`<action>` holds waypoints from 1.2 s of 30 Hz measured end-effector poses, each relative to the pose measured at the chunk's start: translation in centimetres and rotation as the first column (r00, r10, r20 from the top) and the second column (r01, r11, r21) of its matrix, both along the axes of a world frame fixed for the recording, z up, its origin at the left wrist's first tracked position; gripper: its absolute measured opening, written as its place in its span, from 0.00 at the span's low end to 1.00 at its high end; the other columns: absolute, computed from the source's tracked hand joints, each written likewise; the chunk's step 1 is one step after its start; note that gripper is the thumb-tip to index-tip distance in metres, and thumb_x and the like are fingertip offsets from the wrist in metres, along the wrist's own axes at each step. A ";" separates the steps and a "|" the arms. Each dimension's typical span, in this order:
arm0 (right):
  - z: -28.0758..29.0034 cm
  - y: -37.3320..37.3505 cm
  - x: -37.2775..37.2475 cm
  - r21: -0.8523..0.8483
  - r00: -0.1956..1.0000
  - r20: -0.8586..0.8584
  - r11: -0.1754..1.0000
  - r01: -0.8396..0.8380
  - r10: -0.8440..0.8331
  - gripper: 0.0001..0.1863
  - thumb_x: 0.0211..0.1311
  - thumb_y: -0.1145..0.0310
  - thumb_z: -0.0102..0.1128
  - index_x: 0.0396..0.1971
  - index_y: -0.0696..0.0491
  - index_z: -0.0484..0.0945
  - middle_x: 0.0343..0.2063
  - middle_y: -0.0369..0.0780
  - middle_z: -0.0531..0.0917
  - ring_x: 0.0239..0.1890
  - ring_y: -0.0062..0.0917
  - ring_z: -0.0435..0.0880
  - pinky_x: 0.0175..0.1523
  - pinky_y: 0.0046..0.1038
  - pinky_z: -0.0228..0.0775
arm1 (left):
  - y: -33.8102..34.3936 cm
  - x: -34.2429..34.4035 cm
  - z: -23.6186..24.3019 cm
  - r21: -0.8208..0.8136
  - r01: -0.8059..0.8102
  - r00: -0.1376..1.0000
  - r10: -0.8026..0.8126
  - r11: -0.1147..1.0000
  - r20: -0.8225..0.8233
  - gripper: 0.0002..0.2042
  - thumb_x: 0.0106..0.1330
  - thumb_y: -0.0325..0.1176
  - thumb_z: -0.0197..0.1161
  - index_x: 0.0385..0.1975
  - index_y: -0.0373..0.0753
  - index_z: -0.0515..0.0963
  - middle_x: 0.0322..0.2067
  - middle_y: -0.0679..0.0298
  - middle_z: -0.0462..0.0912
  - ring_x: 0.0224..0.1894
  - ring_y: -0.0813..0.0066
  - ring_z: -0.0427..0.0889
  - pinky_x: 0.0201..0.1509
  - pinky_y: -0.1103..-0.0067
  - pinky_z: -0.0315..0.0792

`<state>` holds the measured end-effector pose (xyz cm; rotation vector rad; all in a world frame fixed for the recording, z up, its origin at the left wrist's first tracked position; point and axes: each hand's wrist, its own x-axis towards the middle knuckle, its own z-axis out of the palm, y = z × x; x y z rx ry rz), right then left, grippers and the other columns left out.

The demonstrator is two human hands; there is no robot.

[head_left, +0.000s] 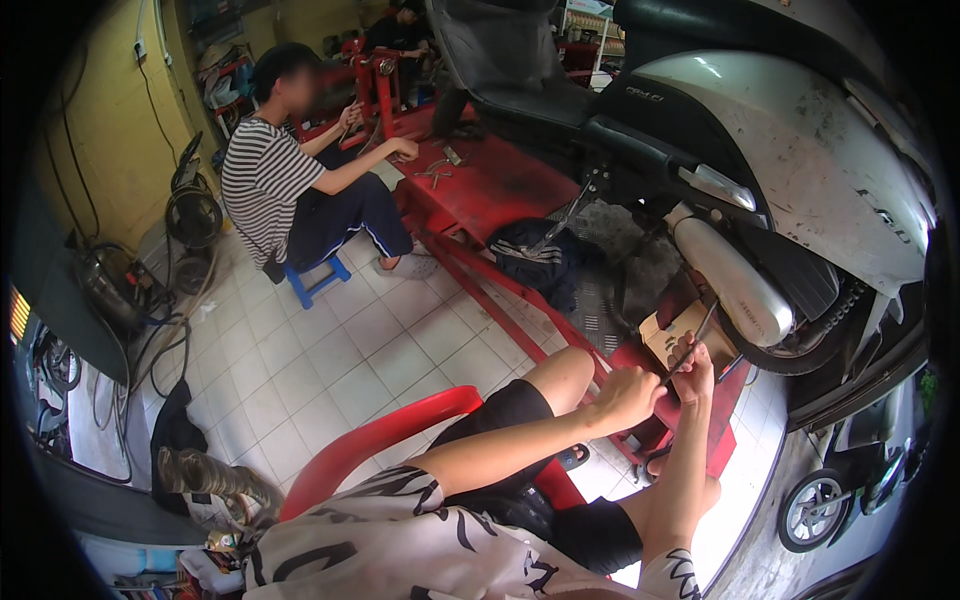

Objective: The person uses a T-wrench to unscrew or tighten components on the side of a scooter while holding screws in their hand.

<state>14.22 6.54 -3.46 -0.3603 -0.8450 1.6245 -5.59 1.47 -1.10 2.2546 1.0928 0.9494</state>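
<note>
Both of my hands are closed on a long, thin, dark rod-like tool (704, 323). My left hand (628, 398) grips its lower end in a fist. Farther up the shaft, the fingers of my right hand (692, 371) wrap round it. The tool slants up and to the right toward a scooter's silver exhaust muffler (733, 279); I cannot tell whether its tip touches anything. Just behind my right hand is an open cardboard box (657, 337) with small items in it, too small to name.
The scooter (800, 120) stands on a red lift platform (500, 190). Dark cloth (545, 262) lies on the platform. A person in a striped shirt (265, 170) sits at left on a blue stool (318, 282). A red chair (370, 440) is under me; another motorbike's wheel (815, 510) stands lower right.
</note>
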 end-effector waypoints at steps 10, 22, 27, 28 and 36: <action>0.9 -0.2 -0.3 -0.113 0.983 0.035 0.977 0.182 -0.179 0.09 0.68 0.65 0.52 0.36 0.56 0.74 0.17 0.26 0.63 0.19 0.09 0.59 0.24 0.13 0.54 | 1.6 -1.8 4.4 0.173 -0.075 0.930 0.006 0.982 0.368 0.15 0.65 0.32 0.57 0.51 0.44 0.78 0.18 0.55 0.79 0.19 0.58 0.80 0.22 0.68 0.71; -0.4 0.3 -0.7 0.023 0.992 -0.119 0.999 -0.044 0.047 0.09 0.66 0.65 0.56 0.35 0.56 0.70 0.18 0.29 0.64 0.18 0.12 0.61 0.24 0.18 0.51 | 0.1 0.1 0.5 -0.095 -0.055 0.981 0.072 0.994 0.181 0.13 0.68 0.37 0.54 0.25 0.36 0.77 0.15 0.53 0.78 0.20 0.54 0.81 0.23 0.63 0.71; -1.0 0.4 -0.2 -0.050 1.000 0.000 0.999 0.019 -0.019 0.09 0.67 0.64 0.54 0.31 0.54 0.70 0.17 0.28 0.64 0.18 0.11 0.61 0.25 0.17 0.54 | -0.9 1.2 2.0 0.058 0.215 0.926 -0.223 0.975 0.304 0.13 0.66 0.33 0.55 0.47 0.36 0.76 0.18 0.50 0.79 0.22 0.50 0.81 0.26 0.63 0.74; -0.6 0.1 -0.9 -0.077 0.999 0.002 0.996 0.054 -0.054 0.10 0.68 0.64 0.52 0.31 0.55 0.70 0.17 0.28 0.63 0.18 0.11 0.60 0.25 0.16 0.54 | -1.1 0.3 3.4 0.045 0.170 0.930 -0.175 0.984 0.323 0.15 0.66 0.33 0.55 0.50 0.37 0.74 0.18 0.50 0.79 0.22 0.50 0.81 0.26 0.63 0.74; 0.4 0.3 -0.4 -0.063 0.964 -0.254 0.996 0.069 -0.082 0.11 0.70 0.64 0.51 0.32 0.56 0.70 0.16 0.29 0.62 0.17 0.12 0.57 0.23 0.17 0.49 | 0.4 -1.5 1.0 -0.031 -0.066 0.981 0.071 0.997 0.183 0.11 0.67 0.35 0.53 0.41 0.36 0.77 0.16 0.51 0.78 0.21 0.50 0.80 0.24 0.63 0.74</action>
